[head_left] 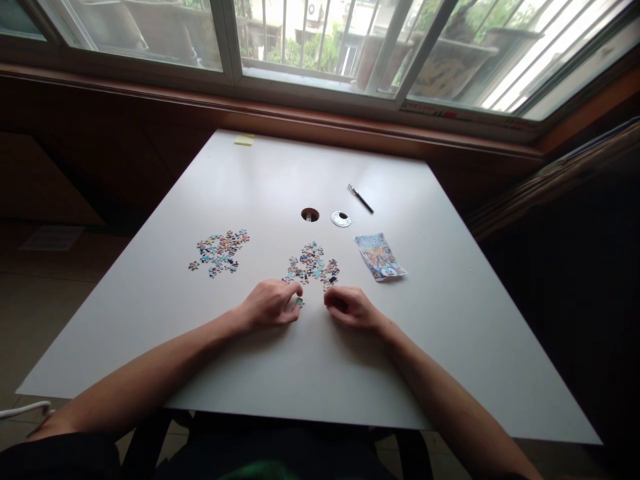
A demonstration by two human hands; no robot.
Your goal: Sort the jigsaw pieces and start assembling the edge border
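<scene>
Both my hands rest on the white table (310,373) just in front of a small heap of loose puzzle pieces (313,265). My left hand (273,303) is curled, its fingertips pinching a small puzzle piece (299,302) against the tabletop. My right hand (350,308) is closed in a loose fist a little to the right; whether anything is inside it is hidden. A second heap of puzzle pieces (220,252) lies further left, apart from both hands.
A colourful printed puzzle bag (380,257) lies right of the middle heap. Behind it are a round cable hole (310,214), its silver cap (341,219) and a black pen (361,199). A yellow note pad (244,139) sits at the far edge under the window.
</scene>
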